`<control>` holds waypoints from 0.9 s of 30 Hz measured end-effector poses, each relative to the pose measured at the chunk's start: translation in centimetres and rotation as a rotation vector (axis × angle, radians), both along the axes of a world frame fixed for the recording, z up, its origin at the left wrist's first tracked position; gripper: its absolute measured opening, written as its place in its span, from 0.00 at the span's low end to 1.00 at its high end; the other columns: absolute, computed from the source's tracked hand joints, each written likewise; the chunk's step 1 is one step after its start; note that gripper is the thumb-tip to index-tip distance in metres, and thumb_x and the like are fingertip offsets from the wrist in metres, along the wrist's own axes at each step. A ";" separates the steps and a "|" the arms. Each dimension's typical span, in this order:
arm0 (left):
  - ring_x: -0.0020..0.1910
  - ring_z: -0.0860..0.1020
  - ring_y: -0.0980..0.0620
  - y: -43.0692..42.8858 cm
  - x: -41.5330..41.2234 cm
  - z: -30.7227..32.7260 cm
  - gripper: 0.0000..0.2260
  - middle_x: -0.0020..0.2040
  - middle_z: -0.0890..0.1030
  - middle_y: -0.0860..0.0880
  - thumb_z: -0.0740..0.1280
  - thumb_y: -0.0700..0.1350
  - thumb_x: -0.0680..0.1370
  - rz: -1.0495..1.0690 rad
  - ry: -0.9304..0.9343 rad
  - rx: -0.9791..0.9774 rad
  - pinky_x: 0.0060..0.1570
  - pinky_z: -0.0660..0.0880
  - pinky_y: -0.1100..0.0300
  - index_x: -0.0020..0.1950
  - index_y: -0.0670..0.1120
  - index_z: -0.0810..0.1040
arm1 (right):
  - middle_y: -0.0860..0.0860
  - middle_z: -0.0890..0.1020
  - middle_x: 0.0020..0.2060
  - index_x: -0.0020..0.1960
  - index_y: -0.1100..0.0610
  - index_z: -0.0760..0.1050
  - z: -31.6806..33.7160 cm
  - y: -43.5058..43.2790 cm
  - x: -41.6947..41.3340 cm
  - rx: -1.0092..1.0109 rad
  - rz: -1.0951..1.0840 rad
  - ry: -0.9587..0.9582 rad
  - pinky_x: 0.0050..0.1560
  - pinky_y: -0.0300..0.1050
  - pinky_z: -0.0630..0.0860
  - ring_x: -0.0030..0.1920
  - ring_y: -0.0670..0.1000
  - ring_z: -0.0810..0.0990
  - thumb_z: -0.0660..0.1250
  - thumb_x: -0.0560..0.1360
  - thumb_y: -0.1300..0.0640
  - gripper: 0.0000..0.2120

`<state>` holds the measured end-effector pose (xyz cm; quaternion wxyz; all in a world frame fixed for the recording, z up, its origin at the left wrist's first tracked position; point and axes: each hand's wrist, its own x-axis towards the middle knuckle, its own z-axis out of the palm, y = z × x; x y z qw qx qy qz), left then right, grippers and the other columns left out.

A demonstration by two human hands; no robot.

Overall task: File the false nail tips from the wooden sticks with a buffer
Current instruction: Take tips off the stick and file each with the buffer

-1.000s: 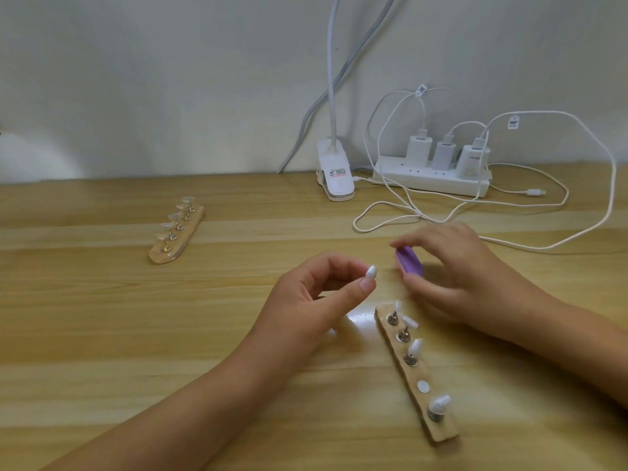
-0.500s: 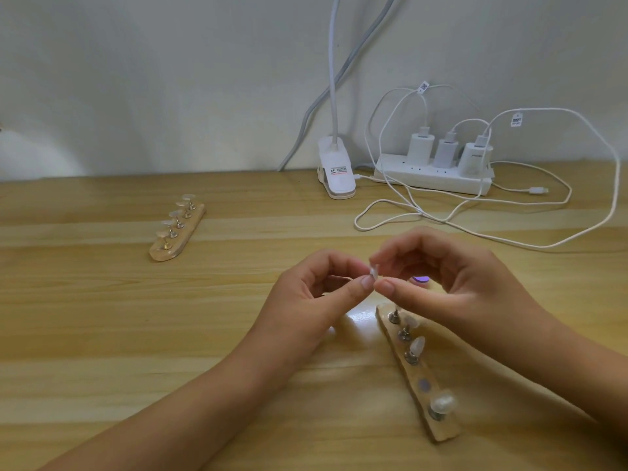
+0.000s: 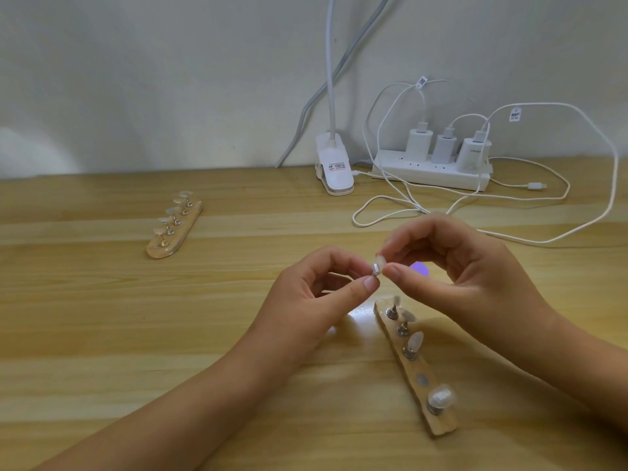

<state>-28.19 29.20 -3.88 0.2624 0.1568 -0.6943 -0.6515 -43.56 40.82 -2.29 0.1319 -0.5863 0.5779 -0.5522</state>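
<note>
My left hand (image 3: pixel 306 300) pinches a small metal holder (image 3: pixel 375 268) between thumb and forefinger, above the table. My right hand (image 3: pixel 465 277) pinches the white nail tip (image 3: pixel 380 259) mounted on that holder. The purple buffer (image 3: pixel 419 267) lies on the table behind my right fingers, mostly hidden. A wooden stick (image 3: pixel 416 372) lies below my hands, carrying several nail tips on metal holders and one bare magnet spot (image 3: pixel 422 380). A second wooden stick (image 3: pixel 175 229) with several nail tips lies far left.
At the back by the wall stand a white clip lamp base (image 3: pixel 334 169) and a white power strip (image 3: pixel 431 171) with three chargers. White cables (image 3: pixel 509 198) loop over the table behind my right hand.
My right hand put the purple buffer down on the table and came over to pinch the nail tip that my left hand holds up.
</note>
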 end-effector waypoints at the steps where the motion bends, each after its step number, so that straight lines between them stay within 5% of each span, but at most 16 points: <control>1: 0.37 0.76 0.61 0.0 0.0 0.0 0.02 0.37 0.80 0.58 0.72 0.49 0.70 0.001 -0.004 -0.002 0.36 0.71 0.68 0.41 0.55 0.81 | 0.49 0.83 0.43 0.48 0.56 0.79 -0.1 0.0 -0.1 -0.002 -0.003 0.039 0.51 0.46 0.80 0.46 0.52 0.83 0.74 0.71 0.58 0.08; 9: 0.41 0.79 0.61 0.0 -0.1 -0.1 0.04 0.40 0.83 0.54 0.73 0.49 0.69 0.039 0.007 -0.028 0.41 0.73 0.70 0.42 0.52 0.83 | 0.50 0.82 0.44 0.48 0.58 0.80 -0.4 -0.2 -0.3 -0.063 0.000 0.230 0.49 0.51 0.79 0.47 0.54 0.82 0.70 0.73 0.53 0.09; 21: 0.41 0.79 0.62 0.2 -0.1 0.1 0.04 0.40 0.82 0.56 0.72 0.50 0.69 0.030 0.020 -0.017 0.40 0.71 0.73 0.41 0.52 0.82 | 0.49 0.82 0.46 0.47 0.59 0.80 -0.4 -0.2 -0.3 -0.097 0.003 0.264 0.51 0.44 0.79 0.48 0.51 0.83 0.70 0.74 0.54 0.08; 27: 0.43 0.81 0.55 0.4 0.1 0.1 0.06 0.41 0.83 0.52 0.72 0.50 0.67 0.074 0.025 -0.050 0.46 0.76 0.62 0.40 0.49 0.82 | 0.49 0.83 0.44 0.45 0.61 0.81 -0.5 -0.3 0.1 -0.081 0.003 0.190 0.49 0.40 0.78 0.46 0.50 0.83 0.71 0.73 0.55 0.08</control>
